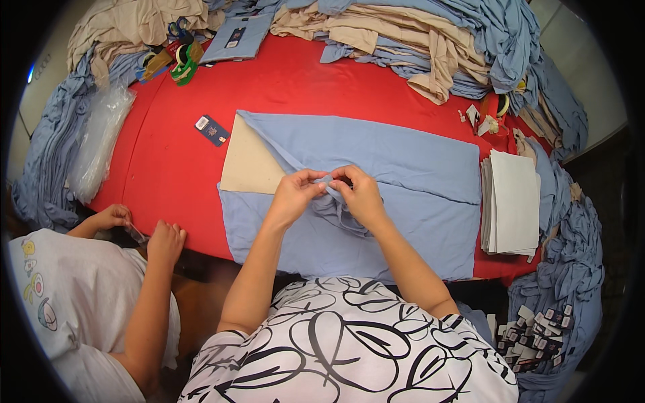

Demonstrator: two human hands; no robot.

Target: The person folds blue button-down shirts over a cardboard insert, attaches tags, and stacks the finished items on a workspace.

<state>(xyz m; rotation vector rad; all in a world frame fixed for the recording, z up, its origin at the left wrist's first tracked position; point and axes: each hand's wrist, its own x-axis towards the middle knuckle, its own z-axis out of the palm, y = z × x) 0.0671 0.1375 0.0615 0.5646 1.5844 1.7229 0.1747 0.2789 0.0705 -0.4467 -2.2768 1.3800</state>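
Note:
A light blue cloth garment (416, 158) lies spread over the red table in front of me, folded over a beige cardboard sheet (245, 164) that shows at its left. My left hand (295, 196) pinches a gathered bit of the blue fabric between thumb and fingers. Right beside it, my right hand (360, 198) pinches the same bunched part, the two sets of fingertips nearly touching. Loose folds hang below my right hand. Left of the cardboard rests a dark blue hang tag (211, 130) with a white label.
Piles of blue and beige garments (403, 40) line the table's far edge. At right stands a stack of white sheets (514, 201); clear plastic bags (101, 144) and tape dispensers (185, 64) lie at left. A co-worker's hands (164, 242) rest at the near left edge.

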